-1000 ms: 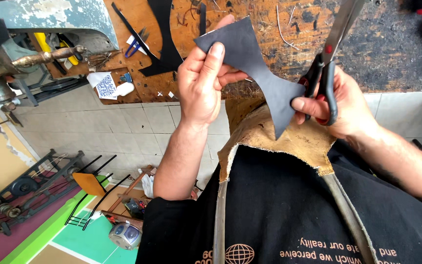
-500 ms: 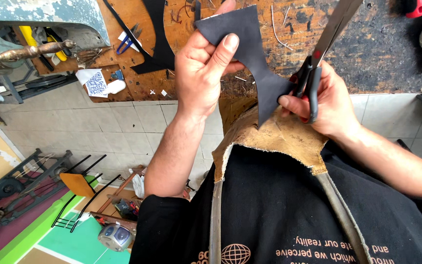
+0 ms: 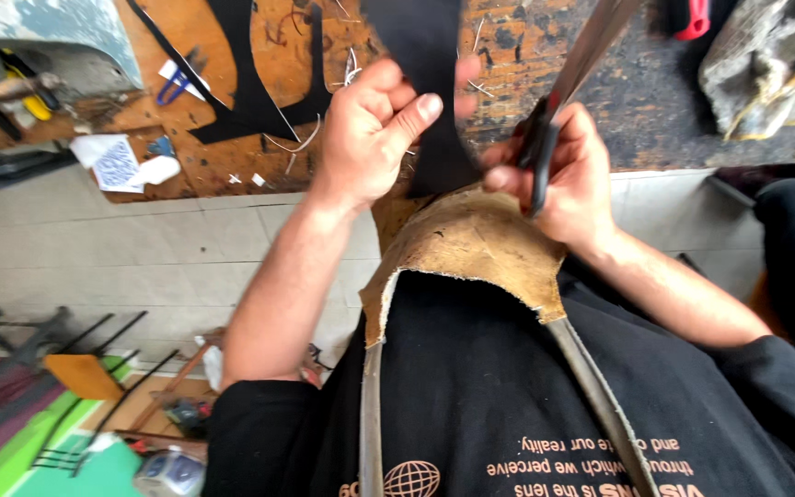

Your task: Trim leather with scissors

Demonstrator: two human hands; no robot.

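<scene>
Leather piece between hands; scissors right; offcuts on workbench.

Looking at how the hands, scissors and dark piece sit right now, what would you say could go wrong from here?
1. The left hand pinches the dark leather piece close to the scissors in the right hand; its fingers could be nicked.
2. The piece is held in mid-air above the workbench, so it may flex and the cut wander.

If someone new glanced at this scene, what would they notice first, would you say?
At top centre, the left hand pinches a flat black leather piece while the right hand works large black-handled scissors beside it. Below them a tan leather apron bib lies on the chest.
</scene>
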